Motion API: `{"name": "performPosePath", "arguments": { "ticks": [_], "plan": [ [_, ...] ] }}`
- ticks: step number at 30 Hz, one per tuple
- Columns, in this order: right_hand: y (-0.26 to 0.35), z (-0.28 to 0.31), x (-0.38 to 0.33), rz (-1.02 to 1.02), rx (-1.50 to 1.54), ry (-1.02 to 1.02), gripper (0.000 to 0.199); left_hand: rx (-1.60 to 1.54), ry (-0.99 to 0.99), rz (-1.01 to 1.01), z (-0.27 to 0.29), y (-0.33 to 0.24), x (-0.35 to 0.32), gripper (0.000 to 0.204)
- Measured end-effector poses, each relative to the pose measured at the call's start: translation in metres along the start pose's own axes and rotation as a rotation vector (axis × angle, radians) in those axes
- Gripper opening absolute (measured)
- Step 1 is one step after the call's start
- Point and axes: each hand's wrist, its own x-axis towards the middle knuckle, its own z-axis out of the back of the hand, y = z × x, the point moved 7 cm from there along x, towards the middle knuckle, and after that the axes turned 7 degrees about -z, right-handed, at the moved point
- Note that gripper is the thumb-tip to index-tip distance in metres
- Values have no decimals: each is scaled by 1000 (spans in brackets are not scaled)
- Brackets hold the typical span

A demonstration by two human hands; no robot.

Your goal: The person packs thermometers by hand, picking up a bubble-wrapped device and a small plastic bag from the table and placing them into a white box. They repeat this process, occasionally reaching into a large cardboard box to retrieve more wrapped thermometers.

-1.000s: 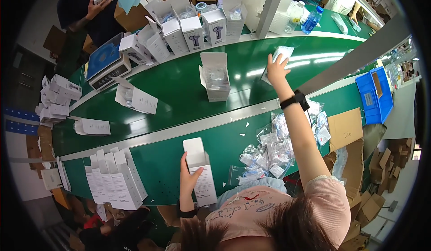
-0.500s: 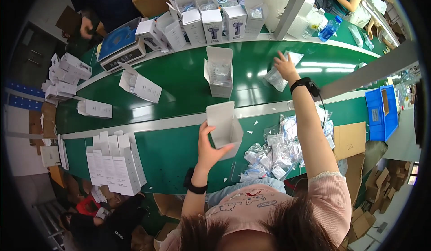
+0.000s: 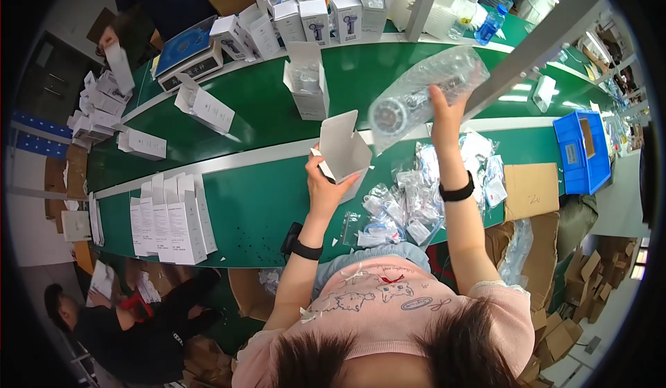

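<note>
My left hand (image 3: 325, 192) grips an open white carton (image 3: 340, 148), thumb at its near side and fingers along its left edge. The carton is tilted, with its lid flap standing up. My right hand (image 3: 449, 119) holds a clear bubble-wrap bag (image 3: 409, 107) above the green table, to the right of the carton. Through the plastic a round, fan-like head with a pale blue ring shows; the rest of the bagged item is hard to make out. Below the bag lies a pile of small clear packets (image 3: 406, 204) with white and blue parts.
Another open carton (image 3: 306, 86) stands on the green conveyor (image 3: 253, 110), with more cartons to its left. Folded white cartons (image 3: 170, 221) line the table's left. A blue bin (image 3: 583, 152) and a grey metal post (image 3: 534, 51) are at right. Co-workers are nearby.
My right hand has taken the bubble-wrap bag off the conveyor and lifted it toward me. My left hand still holds the open carton. Cartons on the conveyor have shifted left in view.
</note>
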Motion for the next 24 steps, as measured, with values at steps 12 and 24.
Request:
{"name": "performPosePath", "arguments": {
  "ticks": [12,24],
  "plan": [
    [3,-87,-119,475,-661,430,52,144,-240,190,17,8,-22,77],
    [-164,108,-43,-70,-1418,145,34,144,5,35,33,-4,-64,84]
  ]
}}
